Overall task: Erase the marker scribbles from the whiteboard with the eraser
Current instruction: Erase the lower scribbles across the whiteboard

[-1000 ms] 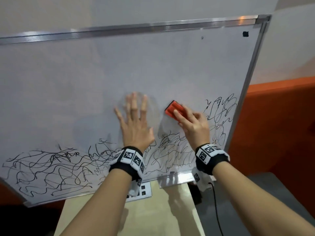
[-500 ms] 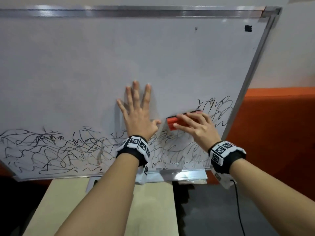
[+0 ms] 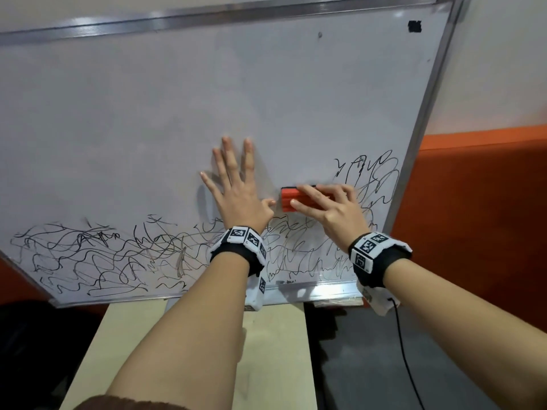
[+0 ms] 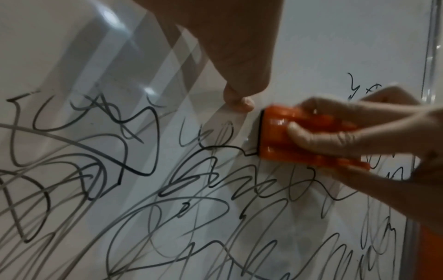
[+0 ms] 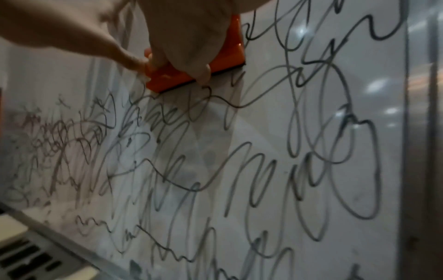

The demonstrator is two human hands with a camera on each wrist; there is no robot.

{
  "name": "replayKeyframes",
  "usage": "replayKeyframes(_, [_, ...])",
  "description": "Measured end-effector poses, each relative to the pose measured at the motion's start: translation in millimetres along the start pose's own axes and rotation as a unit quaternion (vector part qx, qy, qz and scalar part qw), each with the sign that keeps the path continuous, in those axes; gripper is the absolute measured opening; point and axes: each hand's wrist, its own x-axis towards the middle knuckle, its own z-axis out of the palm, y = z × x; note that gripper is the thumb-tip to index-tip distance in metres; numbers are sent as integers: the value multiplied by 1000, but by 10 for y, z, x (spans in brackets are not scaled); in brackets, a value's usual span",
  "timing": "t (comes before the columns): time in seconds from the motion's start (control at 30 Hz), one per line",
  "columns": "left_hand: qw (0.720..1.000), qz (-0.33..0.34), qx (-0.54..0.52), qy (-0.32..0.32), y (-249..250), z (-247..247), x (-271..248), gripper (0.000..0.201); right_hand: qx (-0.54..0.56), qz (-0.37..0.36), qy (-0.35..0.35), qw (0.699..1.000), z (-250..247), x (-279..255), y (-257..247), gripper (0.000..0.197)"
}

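Nearest the camera, two bare forearms reach up over a pale wooden table (image 3: pixel 275 344), each wrist wearing a black band with coded marker tiles. A black cable (image 3: pixel 405 350) trails down below the right wrist.

The left hand (image 3: pixel 236 190) lies flat on the whiteboard (image 3: pixel 148 108), fingers straight and spread, grasping nothing; it bears on bare board just above the scribble band. The right hand (image 3: pixel 331 208) grips the orange eraser (image 3: pixel 288 199), fingers over its back and thumb on the lower edge, felt face against the board. The eraser sits just beside the left thumb, at the upper margin of the black marker scribbles (image 3: pixel 118 253).

Judgement: the wiping step is under way and well short of done. The upper board reads clean; a dense band along the bottom edge and a cluster (image 3: pixel 373 179) near the right frame remain.

To do it well: keep the felt flat, not tipped on an edge, press evenly, and work in overlapping passes down to the aluminium frame (image 3: pixel 310 291). Move the bracing hand clear of unwiped ink to avoid smearing. Faint grey ghosting may need a second pass
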Motion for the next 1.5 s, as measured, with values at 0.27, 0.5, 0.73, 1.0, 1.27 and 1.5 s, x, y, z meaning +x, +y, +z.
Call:
replayKeyframes(0.27, [1000,-5,1,3,18,12,3,138,-16,90,93,991,-218,93,397,65])
replayKeyframes(0.5, [999,-32,-6,-5,148,-5,-22,142,1,3,31,1000,-107,-149,364,74])
replayKeyframes(0.73, [999,-42,-19,10,177,16,-34,146,0,158,173,972,-142,32,479,57])
replayKeyframes(1.0, [999,-41,-13,9,169,48,-28,144,0,228,205,952,-169,-231,611,58])
replayKeyframes(1.27, [999,-39,-20,14,176,45,-37,139,14,157,148,976,47,-137,256,73])
replayKeyframes(1.5, [999,-43,-8,14,191,53,-36,139,18,320,269,908,-249,-177,734,54])
